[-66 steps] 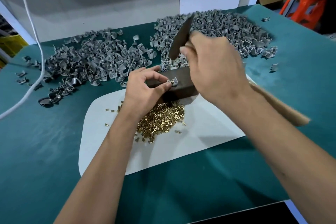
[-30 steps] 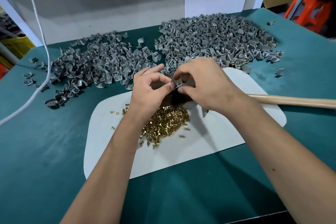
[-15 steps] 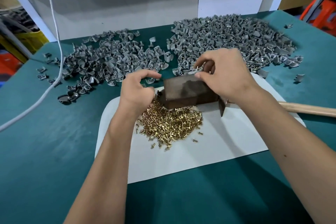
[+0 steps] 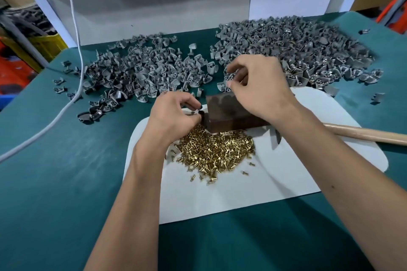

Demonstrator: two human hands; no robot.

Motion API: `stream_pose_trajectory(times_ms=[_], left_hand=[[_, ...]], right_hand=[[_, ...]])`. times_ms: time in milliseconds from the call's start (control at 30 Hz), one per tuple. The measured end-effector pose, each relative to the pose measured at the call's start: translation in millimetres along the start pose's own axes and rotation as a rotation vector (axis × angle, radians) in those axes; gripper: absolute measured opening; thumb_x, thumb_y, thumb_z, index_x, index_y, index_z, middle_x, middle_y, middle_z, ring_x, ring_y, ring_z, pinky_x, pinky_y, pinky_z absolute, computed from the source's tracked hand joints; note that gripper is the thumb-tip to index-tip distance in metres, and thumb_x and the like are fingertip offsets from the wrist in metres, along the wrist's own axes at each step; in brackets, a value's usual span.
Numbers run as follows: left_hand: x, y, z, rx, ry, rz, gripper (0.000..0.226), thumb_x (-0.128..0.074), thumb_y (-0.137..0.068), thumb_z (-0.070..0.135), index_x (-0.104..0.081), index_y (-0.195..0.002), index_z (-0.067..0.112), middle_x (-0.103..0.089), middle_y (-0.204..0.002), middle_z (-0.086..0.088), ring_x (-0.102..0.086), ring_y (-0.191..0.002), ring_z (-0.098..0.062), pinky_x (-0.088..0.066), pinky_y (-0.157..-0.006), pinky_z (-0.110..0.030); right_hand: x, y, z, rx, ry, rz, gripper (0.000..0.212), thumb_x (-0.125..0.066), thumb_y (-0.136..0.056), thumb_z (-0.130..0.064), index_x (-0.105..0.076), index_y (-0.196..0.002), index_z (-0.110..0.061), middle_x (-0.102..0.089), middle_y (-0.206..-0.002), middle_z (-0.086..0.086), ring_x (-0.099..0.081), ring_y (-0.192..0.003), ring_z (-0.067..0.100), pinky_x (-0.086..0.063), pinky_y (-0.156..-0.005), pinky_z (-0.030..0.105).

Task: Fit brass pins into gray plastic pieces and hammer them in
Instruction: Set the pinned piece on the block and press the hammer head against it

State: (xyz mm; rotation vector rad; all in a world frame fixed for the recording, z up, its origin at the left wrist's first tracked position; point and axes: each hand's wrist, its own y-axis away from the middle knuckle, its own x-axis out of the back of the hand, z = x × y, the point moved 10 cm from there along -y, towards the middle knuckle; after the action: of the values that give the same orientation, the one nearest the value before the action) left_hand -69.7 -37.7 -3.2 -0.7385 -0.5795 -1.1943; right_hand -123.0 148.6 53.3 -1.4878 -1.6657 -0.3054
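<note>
L hand (image 4: pixel 174 114): fingers curled, tips pinched together at the L end of the dark metal block (image 4: pixel 229 112); something small and dark sits at the pinch, too small to identify. R hand (image 4: pixel 259 88): hovers over the block's far edge, thumb and forefinger curled w/ a gap between; whether it holds a piece, cannot tell.

Block sits on the white mat (image 4: pixel 286 178), near its far edge. Brass pin pile (image 4: pixel 215 152) touches the block's near side, a few strays toward the mat's near-L. Wooden hammer handle (image 4: pixel 365 133) lies across the mat's R edge, running off frame R.

Gray plastic pieces: L heap (image 4: pixel 141 75) and R heap (image 4: pixel 297 50) on the green table (image 4: pixel 55 182), narrow gap between them just beyond the hands. R heap spills to the mat's far edge. White cable (image 4: pixel 72 35) runs down the L side past the L heap.

Open room: near half of mat and green surface in front, btw and beside the forearms.
</note>
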Motion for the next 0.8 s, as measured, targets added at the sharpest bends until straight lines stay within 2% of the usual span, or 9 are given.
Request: stream_pose_trajectory(times_ms=[133,200,267,333,400,600,733,800], left_hand=[[5,0,-4,0.029,0.081,0.03,0.018,-0.082,-0.08,0.005,-0.08,-0.088,0.022,-0.074,-0.08,0.012,-0.066,-0.076,-0.001,-0.052,-0.076,-0.019],[10,1,-7,0.078,0.242,0.071,0.016,-0.083,-0.082,0.003,-0.079,-0.088,0.018,-0.075,-0.077,0.005,-0.069,-0.072,-0.007,-0.057,-0.071,-0.021],[12,2,-11,0.146,0.462,0.093,0.015,-0.081,-0.083,0.0,-0.077,-0.088,0.013,-0.074,-0.07,0.003,-0.068,-0.065,-0.006,-0.057,-0.066,-0.02],[10,3,-13,0.191,0.619,0.066,0.012,-0.075,-0.087,-0.003,-0.074,-0.087,0.009,-0.072,-0.063,0.003,-0.066,-0.06,-0.005,-0.054,-0.061,-0.016],[6,4,-14,0.216,0.721,0.03,0.007,-0.07,-0.091,-0.003,-0.074,-0.09,0.003,-0.072,-0.066,-0.004,-0.066,-0.062,-0.011,-0.053,-0.062,-0.018],[4,4,-18,0.238,0.773,0.028,0.007,-0.07,-0.094,0.004,-0.076,-0.093,0.002,-0.072,-0.079,-0.016,-0.068,-0.071,-0.019,-0.05,-0.067,-0.025],[3,3,-20,0.232,0.793,0.01,0.01,-0.067,-0.095,0.003,-0.077,-0.094,0.002,-0.072,-0.083,-0.02,-0.067,-0.07,-0.018,-0.048,-0.067,-0.026],[7,2,-18,0.2,0.804,0.068,0.009,-0.068,-0.095,0.003,-0.077,-0.092,0.002,-0.074,-0.083,-0.017,-0.068,-0.07,-0.018,-0.052,-0.068,-0.027]], right_hand=[[-17,6,-17,0.094,0.01,-0.084,0.023,-0.076,-0.089,-0.02,-0.072,-0.11,-0.028,-0.07,-0.086,-0.011,-0.067,-0.085,0.012,-0.058,-0.088,0.037],[-26,8,-25,0.134,0.027,-0.142,0.028,-0.077,-0.088,-0.02,-0.07,-0.112,-0.033,-0.069,-0.091,-0.011,-0.066,-0.089,0.014,-0.058,-0.089,0.038],[-36,12,-35,0.202,0.074,-0.206,0.032,-0.078,-0.087,-0.023,-0.069,-0.115,-0.036,-0.068,-0.098,-0.01,-0.064,-0.093,0.013,-0.056,-0.092,0.038],[-45,15,-42,0.253,0.116,-0.242,0.033,-0.08,-0.085,-0.027,-0.068,-0.113,-0.037,-0.068,-0.103,-0.009,-0.062,-0.098,0.014,-0.054,-0.094,0.039],[-47,16,-43,0.25,0.082,-0.237,0.03,-0.082,-0.083,-0.027,-0.07,-0.109,-0.037,-0.068,-0.103,-0.009,-0.064,-0.097,0.014,-0.055,-0.092,0.04],[-41,11,-42,0.238,-0.033,-0.184,0.019,-0.081,-0.084,-0.018,-0.077,-0.1,-0.027,-0.071,-0.087,-0.012,-0.067,-0.083,0.003,-0.058,-0.085,0.031],[-42,9,-42,0.239,-0.054,-0.189,0.02,-0.083,-0.084,-0.022,-0.075,-0.102,-0.029,-0.069,-0.086,-0.015,-0.065,-0.082,-0.001,-0.056,-0.082,0.023],[-46,7,-41,0.235,-0.041,-0.204,0.017,-0.082,-0.085,-0.023,-0.077,-0.1,-0.029,-0.069,-0.085,-0.017,-0.064,-0.08,-0.005,-0.053,-0.08,0.016]])
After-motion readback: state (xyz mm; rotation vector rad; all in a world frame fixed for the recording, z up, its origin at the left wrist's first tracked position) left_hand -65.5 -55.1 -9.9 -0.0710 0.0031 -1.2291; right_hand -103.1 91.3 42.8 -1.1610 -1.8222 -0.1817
